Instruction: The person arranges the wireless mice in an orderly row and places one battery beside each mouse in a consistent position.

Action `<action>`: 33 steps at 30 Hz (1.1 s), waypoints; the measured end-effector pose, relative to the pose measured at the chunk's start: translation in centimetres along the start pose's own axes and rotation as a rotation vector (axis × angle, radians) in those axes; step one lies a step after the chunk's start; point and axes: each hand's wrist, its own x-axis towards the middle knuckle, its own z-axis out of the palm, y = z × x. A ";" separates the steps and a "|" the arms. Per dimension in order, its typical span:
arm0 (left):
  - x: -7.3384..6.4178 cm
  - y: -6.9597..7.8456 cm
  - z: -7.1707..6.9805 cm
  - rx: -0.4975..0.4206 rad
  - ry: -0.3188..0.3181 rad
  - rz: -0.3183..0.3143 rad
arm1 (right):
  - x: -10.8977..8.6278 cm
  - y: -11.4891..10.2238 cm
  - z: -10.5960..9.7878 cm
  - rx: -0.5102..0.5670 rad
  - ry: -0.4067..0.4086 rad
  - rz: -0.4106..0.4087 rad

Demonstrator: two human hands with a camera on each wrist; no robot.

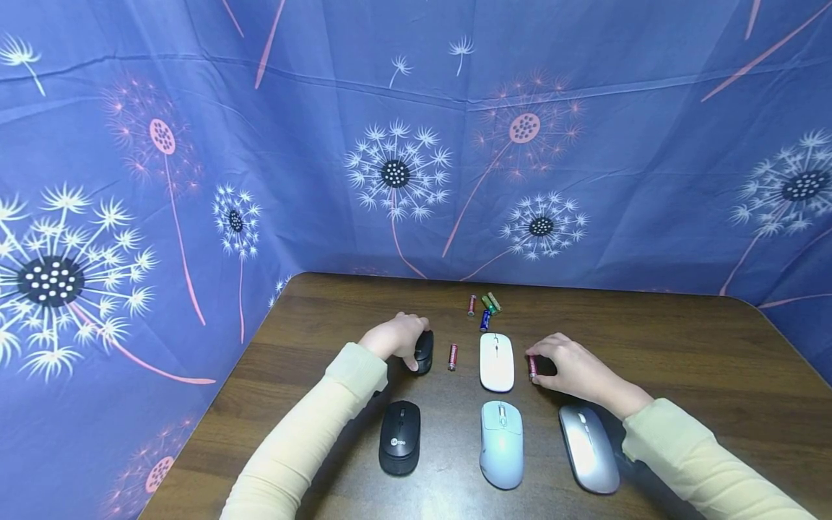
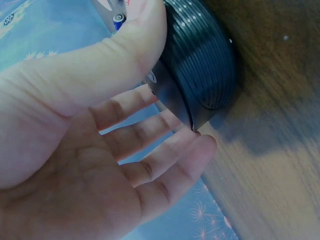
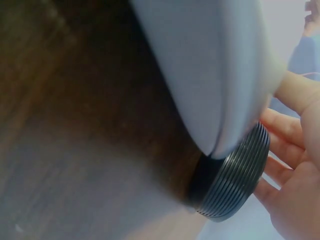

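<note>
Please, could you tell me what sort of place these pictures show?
Probably an improvised tabletop filming or work spot: a blue dandelion-print cloth hangs behind a wood-grain table, where several computer mice and small batteries lie spread out.

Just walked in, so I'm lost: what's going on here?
A person's left hand holds a black mouse. The right hand is at a red battery beside the white mouse, its grip unclear. Another black mouse, a light blue mouse and a silver mouse lie nearer the person; more batteries lie toward the far edge.
</note>
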 end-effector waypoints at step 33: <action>0.0 0.0 0.0 -0.004 0.007 0.009 | 0.4 -0.2 -0.4 0.008 -0.046 -0.003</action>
